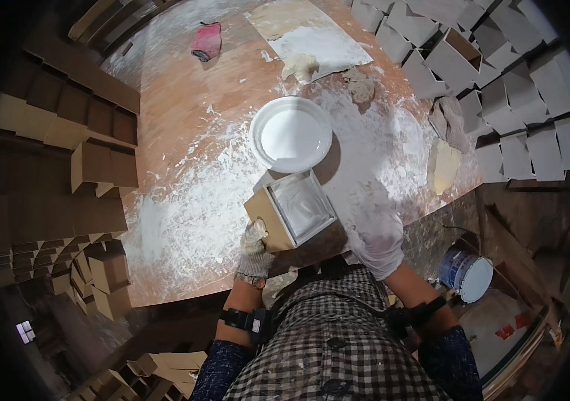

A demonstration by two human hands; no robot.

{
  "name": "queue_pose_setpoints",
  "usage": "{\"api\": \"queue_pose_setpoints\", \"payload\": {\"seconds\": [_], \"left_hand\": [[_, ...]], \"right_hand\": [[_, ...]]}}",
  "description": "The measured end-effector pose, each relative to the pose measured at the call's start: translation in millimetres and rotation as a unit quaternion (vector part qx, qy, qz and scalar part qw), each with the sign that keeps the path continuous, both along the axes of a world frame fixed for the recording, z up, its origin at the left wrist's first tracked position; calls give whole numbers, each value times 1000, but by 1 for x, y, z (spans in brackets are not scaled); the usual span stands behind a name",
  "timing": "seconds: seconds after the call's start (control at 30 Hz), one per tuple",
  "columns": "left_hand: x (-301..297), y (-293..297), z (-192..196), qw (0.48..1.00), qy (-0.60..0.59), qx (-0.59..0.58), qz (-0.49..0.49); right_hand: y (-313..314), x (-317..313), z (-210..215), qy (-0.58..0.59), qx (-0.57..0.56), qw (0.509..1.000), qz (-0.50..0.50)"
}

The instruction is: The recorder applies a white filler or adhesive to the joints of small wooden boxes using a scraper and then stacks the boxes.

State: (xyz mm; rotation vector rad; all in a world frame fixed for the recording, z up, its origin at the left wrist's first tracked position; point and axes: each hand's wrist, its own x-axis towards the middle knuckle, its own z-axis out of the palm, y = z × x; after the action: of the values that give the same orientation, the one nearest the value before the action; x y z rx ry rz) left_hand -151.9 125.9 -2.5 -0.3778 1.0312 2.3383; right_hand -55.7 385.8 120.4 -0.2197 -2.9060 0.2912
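Observation:
My left hand [255, 248], in a whitened knit glove, grips the side of a small open box [265, 217]. The box has brown outer walls, and its inside is coated with wet-looking white paint. It is tilted at the front edge of the table, with its opening facing up. To the right of the box is my right hand [377, 237] in a white-smeared glove. Its fingers blur into the white surface, so their pose is unclear. Just beyond the box stands a round white basin [255, 137] of white liquid.
White smears cover the brown table [171, 113]. Brown boxes [104, 164] are stacked left, whitened boxes [455, 60] right. A pink cloth item [206, 42], a white-coated sheet [318, 43] and a pale scraper-like piece [444, 166] lie on the table. A paint bucket [455, 273] stands lower right.

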Motion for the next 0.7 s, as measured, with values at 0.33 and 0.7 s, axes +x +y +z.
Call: {"api": "queue_pose_setpoints", "payload": {"seconds": [0.33, 0.7], "left_hand": [[-3, 0, 14, 997, -6, -72, -36], [-7, 9, 51, 1000, 15, -14, -20]], "right_hand": [[-15, -5, -13, 16, -90, 994, 62], [21, -6, -37, 136, -287, 947, 41]]}}
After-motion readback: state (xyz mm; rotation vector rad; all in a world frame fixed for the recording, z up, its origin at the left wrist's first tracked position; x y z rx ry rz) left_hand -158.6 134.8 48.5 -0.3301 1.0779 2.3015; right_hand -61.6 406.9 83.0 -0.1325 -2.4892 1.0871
